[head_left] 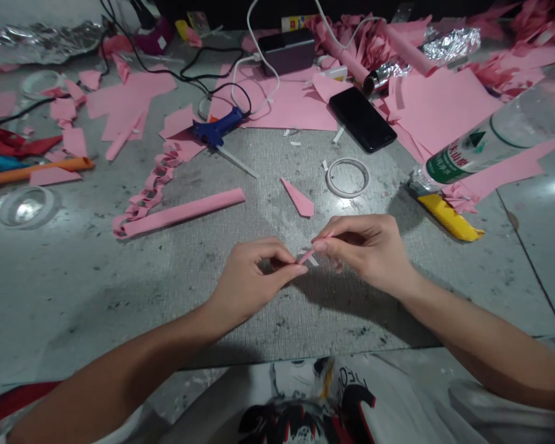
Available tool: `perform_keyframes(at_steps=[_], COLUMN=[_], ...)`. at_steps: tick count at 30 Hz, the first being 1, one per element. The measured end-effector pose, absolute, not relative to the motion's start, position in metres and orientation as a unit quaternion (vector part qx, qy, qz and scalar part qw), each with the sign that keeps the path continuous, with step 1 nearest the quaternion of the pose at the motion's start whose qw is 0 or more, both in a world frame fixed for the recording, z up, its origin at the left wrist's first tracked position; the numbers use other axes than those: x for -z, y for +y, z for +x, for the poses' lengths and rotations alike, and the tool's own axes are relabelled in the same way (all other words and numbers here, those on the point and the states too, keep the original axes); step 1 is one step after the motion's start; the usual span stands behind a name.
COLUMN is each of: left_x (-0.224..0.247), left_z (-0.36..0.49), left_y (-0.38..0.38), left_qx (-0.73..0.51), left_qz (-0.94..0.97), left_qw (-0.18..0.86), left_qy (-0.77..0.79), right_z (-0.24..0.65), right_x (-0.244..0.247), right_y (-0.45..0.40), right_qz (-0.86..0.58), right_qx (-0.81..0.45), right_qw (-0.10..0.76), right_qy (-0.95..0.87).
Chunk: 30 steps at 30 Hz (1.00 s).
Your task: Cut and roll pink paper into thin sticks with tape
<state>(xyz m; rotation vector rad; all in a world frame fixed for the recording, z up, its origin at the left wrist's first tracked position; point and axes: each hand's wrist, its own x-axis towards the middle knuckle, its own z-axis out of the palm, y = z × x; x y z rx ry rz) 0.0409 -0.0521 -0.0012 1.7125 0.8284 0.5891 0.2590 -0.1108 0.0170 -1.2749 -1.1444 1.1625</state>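
Both hands meet at the near middle of the table point(74, 290): left hand point(250, 280) and right hand point(367, 250) each pinch one small pink paper strip point(306, 255) between fingertips. Beyond lie one long pink roll point(185, 211), one folded paper chain point(150, 188), one pink triangle point(298, 198), one tape ring point(346, 177), one blue glue gun point(217, 127), one black phone point(361, 118), and at far right one plastic bottle point(490, 139), contents unclear
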Motion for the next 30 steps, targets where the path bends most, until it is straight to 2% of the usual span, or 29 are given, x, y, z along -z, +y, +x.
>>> perform_keyframes(at_steps=[5,11,19,25,30], left_x=[0.000,0.006,0.002,-0.003,-0.004], left_z=[0.041,0.041,0.034,0.031,0.029], left_y=[-0.056,-0.056,-0.048,-0.045,-0.047], left_qx=[-0.297,-0.332,-0.367,-0.364,-0.355], left_qz=[0.783,0.829,0.890,0.901,0.914], left_qw=[0.425,0.330,0.145,0.125,0.069], left_qy=[0.343,0.305,0.229,0.202,0.182], right_z=[0.249,0.241,0.248,0.264,0.259], right_x=[-0.012,-0.011,-0.012,-0.012,-0.012], right_y=[-0.116,-0.121,-0.121,-0.115,-0.122], right_qz=[-0.564,-0.590,-0.531,-0.458,-0.522], right_qx=[-0.438,-0.408,-0.453,-0.395,-0.281], right_qw=[0.532,0.552,0.535,0.511,0.542], right_qy=[-0.454,-0.424,-0.476,-0.610,-0.596])
